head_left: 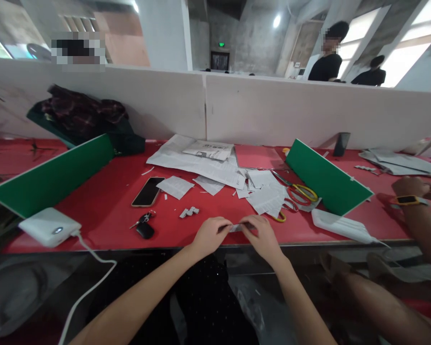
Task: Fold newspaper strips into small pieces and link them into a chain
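Note:
Between my two hands, close to the table's front edge, is a small narrow strip of printed paper (236,228). My left hand (211,235) pinches its left end, and my right hand (259,235) pinches the right end. To the left of my hands lie several small folded paper pieces (189,212). Beyond them are cut paper squares (175,187), and more cut paper pieces (267,197) are heaped to the right. Scissors with red and yellow handles (301,193) rest beside that heap, partly over paper.
A phone (147,192) and keys (144,225) lie left on the red table (107,201). Green dividers (57,177) stand on both sides. A white power bank (50,227) trails a cable. Newspaper (197,160) lies behind. At right is another person's hand with a watch (407,199).

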A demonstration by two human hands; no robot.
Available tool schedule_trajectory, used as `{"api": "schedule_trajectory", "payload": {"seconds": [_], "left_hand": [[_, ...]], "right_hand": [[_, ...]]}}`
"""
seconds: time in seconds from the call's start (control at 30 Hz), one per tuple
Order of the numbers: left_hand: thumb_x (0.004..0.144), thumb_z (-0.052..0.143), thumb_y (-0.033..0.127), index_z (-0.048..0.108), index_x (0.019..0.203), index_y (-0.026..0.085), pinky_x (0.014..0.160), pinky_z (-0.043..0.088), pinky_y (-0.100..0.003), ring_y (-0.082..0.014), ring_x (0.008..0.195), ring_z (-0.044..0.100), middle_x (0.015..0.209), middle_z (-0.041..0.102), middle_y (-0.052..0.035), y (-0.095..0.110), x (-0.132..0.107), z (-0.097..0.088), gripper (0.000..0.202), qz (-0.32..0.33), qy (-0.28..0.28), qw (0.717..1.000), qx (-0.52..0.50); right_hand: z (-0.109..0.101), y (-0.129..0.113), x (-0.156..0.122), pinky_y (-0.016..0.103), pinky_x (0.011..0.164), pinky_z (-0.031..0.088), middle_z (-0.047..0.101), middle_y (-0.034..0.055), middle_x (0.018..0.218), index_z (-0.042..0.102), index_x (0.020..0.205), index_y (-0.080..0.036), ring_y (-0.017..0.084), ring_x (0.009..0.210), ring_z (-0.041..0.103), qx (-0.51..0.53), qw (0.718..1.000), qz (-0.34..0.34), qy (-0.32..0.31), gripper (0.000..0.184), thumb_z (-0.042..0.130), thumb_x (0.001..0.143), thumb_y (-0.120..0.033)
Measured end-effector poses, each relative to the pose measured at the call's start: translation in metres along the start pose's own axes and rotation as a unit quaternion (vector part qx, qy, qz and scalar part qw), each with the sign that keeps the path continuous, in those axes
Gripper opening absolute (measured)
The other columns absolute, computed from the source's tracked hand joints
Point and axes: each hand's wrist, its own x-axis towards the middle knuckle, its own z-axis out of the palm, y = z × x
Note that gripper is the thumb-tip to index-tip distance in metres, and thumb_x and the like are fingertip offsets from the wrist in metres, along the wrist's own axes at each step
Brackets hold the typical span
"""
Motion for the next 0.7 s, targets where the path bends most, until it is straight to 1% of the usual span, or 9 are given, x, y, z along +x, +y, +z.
{"api": "schedule_trajectory", "payload": {"seconds": [0.1,0.17,0.27,0.37,0.47,0.53,0.6,0.63,0.7], "left_hand": [[0.085,0.045,0.027,0.068,0.085,0.018,0.071,0.043,-0.025,-0.0167,0.077,0.059,0.084,0.067,-0.0051,0.0,0.001,-0.002,0.025,0.015,0.001,1.0,0.013],[0.084,0.047,0.025,0.068,0.083,0.018,0.07,0.043,-0.025,-0.0162,0.075,0.059,0.081,0.067,-0.0044,-0.001,0.002,-0.005,0.023,0.024,0.004,1.0,0.019],[0.084,0.047,0.025,0.068,0.081,0.018,0.067,0.043,-0.025,-0.0155,0.072,0.059,0.079,0.067,-0.0039,-0.004,0.004,-0.014,0.022,0.017,0.034,0.999,0.019],[0.083,0.048,0.025,0.067,0.081,0.018,0.065,0.042,-0.025,-0.0155,0.072,0.059,0.08,0.067,-0.0035,-0.007,0.006,-0.025,0.021,-0.001,0.07,0.998,0.007],[0.083,0.048,0.026,0.066,0.082,0.018,0.066,0.042,-0.025,-0.0155,0.074,0.059,0.082,0.067,-0.0032,-0.008,0.007,-0.028,0.02,0.0,0.068,0.998,-0.004],[0.083,0.048,0.026,0.067,0.082,0.017,0.067,0.042,-0.025,-0.0153,0.074,0.059,0.081,0.067,-0.0032,-0.007,0.006,-0.024,0.02,0.01,0.046,0.999,-0.001],[0.083,0.048,0.026,0.067,0.081,0.017,0.067,0.042,-0.024,-0.0148,0.073,0.059,0.081,0.067,-0.0033,-0.005,0.006,-0.017,0.02,0.023,0.021,1.0,0.001],[0.083,0.049,0.026,0.067,0.081,0.017,0.067,0.042,-0.024,-0.0146,0.072,0.059,0.08,0.067,-0.0033,-0.005,0.005,-0.014,0.021,0.03,0.01,0.999,0.002],[0.083,0.049,0.026,0.067,0.081,0.017,0.066,0.041,-0.024,-0.0144,0.072,0.058,0.079,0.067,-0.0031,-0.004,0.005,-0.011,0.021,0.039,-0.002,0.999,0.007]], "right_hand": [[0.001,-0.005,0.002,0.03,0.074,0.041,0.066,0.0025,0.08,0.06,0.081,-0.02,0.017,0.077,0.058,0.008,1.0,0.008,-0.013,0.011,0.05,0.078,-0.02],[-0.003,-0.003,0.002,0.028,0.072,0.041,0.065,0.0019,0.077,0.06,0.077,-0.02,0.017,0.074,0.058,0.02,0.999,0.016,-0.021,0.011,0.05,0.077,-0.021],[-0.018,0.016,-0.004,0.027,0.069,0.041,0.064,0.0017,0.071,0.06,0.075,-0.019,0.017,0.069,0.057,0.016,0.999,0.044,-0.002,0.01,0.05,0.076,-0.022],[-0.036,0.042,-0.015,0.027,0.063,0.043,0.062,0.0017,0.068,0.058,0.077,-0.019,0.017,0.065,0.056,0.003,0.993,0.11,0.04,0.011,0.049,0.076,-0.025],[-0.045,0.052,-0.023,0.029,0.067,0.045,0.063,0.0039,0.075,0.057,0.083,-0.018,0.018,0.07,0.058,0.013,0.989,0.132,0.072,0.014,0.046,0.079,-0.026],[-0.041,0.044,-0.022,0.032,0.075,0.045,0.064,0.0061,0.085,0.058,0.089,-0.018,0.02,0.081,0.058,0.014,0.992,0.097,0.076,0.017,0.046,0.08,-0.025],[-0.03,0.027,-0.018,0.033,0.082,0.042,0.064,0.007,0.094,0.059,0.096,-0.019,0.02,0.091,0.057,0.009,0.997,0.048,0.06,0.02,0.047,0.081,-0.022],[-0.024,0.017,-0.015,0.033,0.082,0.042,0.064,0.0067,0.095,0.059,0.098,-0.019,0.02,0.091,0.056,0.006,0.999,0.03,0.043,0.021,0.047,0.08,-0.021],[-0.013,0.002,-0.009,0.032,0.08,0.042,0.066,0.0053,0.09,0.061,0.093,-0.02,0.02,0.086,0.057,-0.003,1.0,0.005,0.008,0.019,0.048,0.08,-0.019]]}}
